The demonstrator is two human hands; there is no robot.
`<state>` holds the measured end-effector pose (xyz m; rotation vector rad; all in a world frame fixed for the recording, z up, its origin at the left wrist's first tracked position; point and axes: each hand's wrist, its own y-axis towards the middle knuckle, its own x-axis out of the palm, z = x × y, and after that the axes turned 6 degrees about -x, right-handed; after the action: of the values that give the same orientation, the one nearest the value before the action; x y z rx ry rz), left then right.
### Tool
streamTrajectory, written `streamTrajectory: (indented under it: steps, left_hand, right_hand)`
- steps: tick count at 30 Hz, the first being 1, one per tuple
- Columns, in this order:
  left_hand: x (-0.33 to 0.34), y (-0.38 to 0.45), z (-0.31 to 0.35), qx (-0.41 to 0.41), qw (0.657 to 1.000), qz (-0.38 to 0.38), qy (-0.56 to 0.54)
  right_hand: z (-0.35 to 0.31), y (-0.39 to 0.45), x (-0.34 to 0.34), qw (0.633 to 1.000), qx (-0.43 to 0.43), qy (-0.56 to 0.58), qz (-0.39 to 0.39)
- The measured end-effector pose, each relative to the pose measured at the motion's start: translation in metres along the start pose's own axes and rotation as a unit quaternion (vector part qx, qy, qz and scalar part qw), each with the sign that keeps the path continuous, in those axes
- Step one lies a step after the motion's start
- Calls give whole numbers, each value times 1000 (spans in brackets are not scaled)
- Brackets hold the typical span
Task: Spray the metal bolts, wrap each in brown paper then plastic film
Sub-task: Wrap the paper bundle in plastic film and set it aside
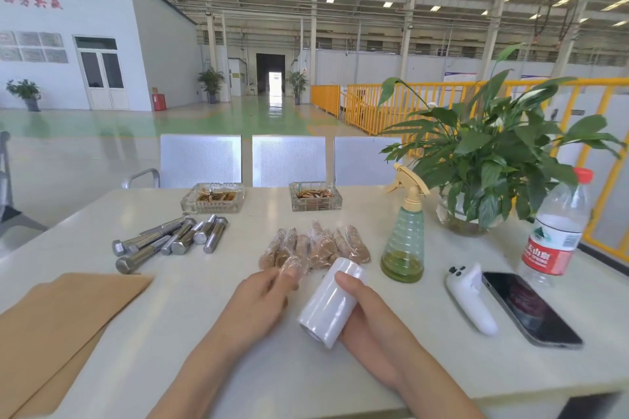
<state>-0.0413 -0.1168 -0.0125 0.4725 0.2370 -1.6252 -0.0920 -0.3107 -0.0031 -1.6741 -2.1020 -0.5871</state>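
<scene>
Several bare metal bolts lie in a heap at the table's left. Several bolts wrapped in brown paper and film lie side by side at the centre. My left hand holds one wrapped bolt in its fingertips at the near end of that row. My right hand grips a white roll of plastic film, tilted, just right of the left hand. Brown paper sheets lie at the near left. A green spray bottle stands to the right of the wrapped bolts.
Two glass ashtrays sit at the table's far edge. A potted plant, a water bottle, a phone and a white handheld device occupy the right side. Metal chairs stand behind the table.
</scene>
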Motion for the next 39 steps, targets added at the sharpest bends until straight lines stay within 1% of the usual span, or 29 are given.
streamTrajectory:
  steps: [2, 4, 6, 9, 12, 13, 16, 18, 22, 25, 28, 31, 33, 35, 36, 39]
  left_hand:
    - [-3, -1, 0, -63, 993, -32, -98]
    - [-9, -4, 0, -71, 987, -72, -127]
    - [-12, -6, 0, -61, 982, -108, -144]
    - [-9, -9, -1, -58, 975, -108, -185]
    - [-7, -10, -4, -29, 970, -85, -224]
    - [-6, -10, -4, -13, 975, -67, -213]
    - [-3, -8, -7, 42, 992, 1, -116]
    - [-2, -6, -9, 50, 994, 15, -97]
    - [-1, -3, -8, 5, 997, 24, -75]
    - [-2, -3, -7, -21, 996, 17, -91]
    - [-2, -3, -10, -28, 988, -12, -150]
    - [-4, -8, -9, -28, 968, -43, -246]
    - [-2, -11, -6, -13, 964, -55, -261]
    - [-1, -11, -6, -6, 965, -64, -253]
    - [-1, -10, -6, 3, 971, -58, -231]
    - [0, -8, -10, 42, 988, -12, -147]
  right_hand:
    - [0, 0, -1, 1000, 6, 5, -8]
    - [1, 0, -1, 1000, 7, 17, -11]
    - [3, 1, -1, 999, 5, 35, -21]
    - [2, -1, 2, 998, 9, 56, -15]
    - [2, -1, 1, 999, 11, 45, 27]
    - [3, -1, 0, 998, 14, 42, 40]
    - [2, 0, 2, 998, 19, 25, 52]
    - [1, -1, 4, 999, 22, 16, 44]
    - [3, -2, 3, 999, 29, 10, 34]
    - [2, -3, 4, 999, 27, 23, 32]
    - [0, -6, 6, 998, 28, 35, 32]
    - [0, -7, 6, 997, 29, 62, 32]
    - [1, -7, 5, 997, 26, 65, 34]
    - [2, -7, 5, 996, 24, 79, 28]
    - [3, -7, 5, 996, 27, 84, 25]
    - [4, -7, 8, 997, 31, 66, 1]
